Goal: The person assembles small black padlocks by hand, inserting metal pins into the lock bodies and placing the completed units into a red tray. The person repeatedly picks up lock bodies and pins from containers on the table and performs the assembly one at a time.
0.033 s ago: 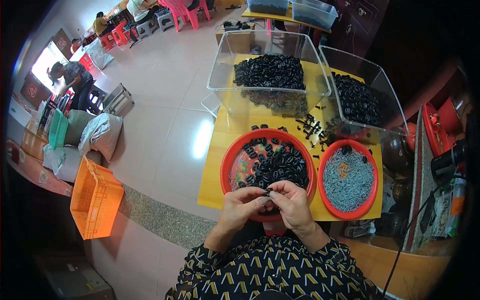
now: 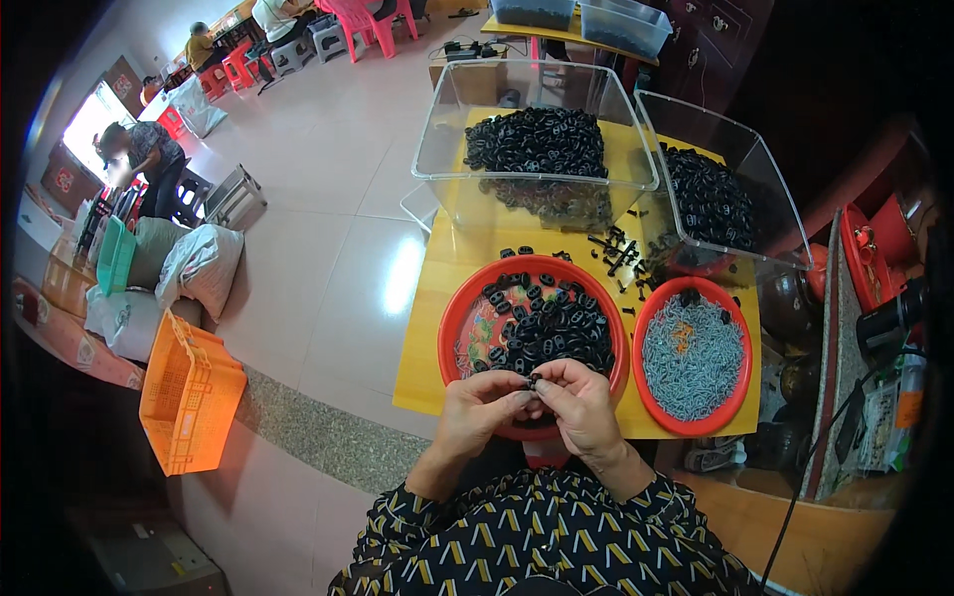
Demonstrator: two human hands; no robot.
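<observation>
**Two hands pinch a small black part over the red bowl**

The left hand [image 2: 482, 405] and right hand [image 2: 581, 402] meet fingertip to fingertip at the near rim of the big red bowl [image 2: 449, 323]. Between them sits one small black plastic piece [image 2: 535, 379], pinched from both sides; the fingers are curled in and pressed close, not spread.

The piece looks light, stiff and smooth, so I judge it easy to lose from a loose grip and best held by its outer edges with thumb and forefinger. It is too small and too covered by the fingers to tell its long axis or which way it faces.

At 12 o'clock from the hands, the bowl holds a heap of like black pieces [image 2: 552, 328]. At 2 o'clock, just beside it, a smaller red bowl [image 2: 740, 328] is filled with small grey metal bits [image 2: 693, 358]. Both stand on a yellow table [image 2: 427, 328]. Further out at 12 and 1 o'clock, two clear plastic bins [image 2: 537, 194] hold more black parts. At 9 o'clock, well apart on the floor, lies an orange crate [image 2: 189, 392].
</observation>
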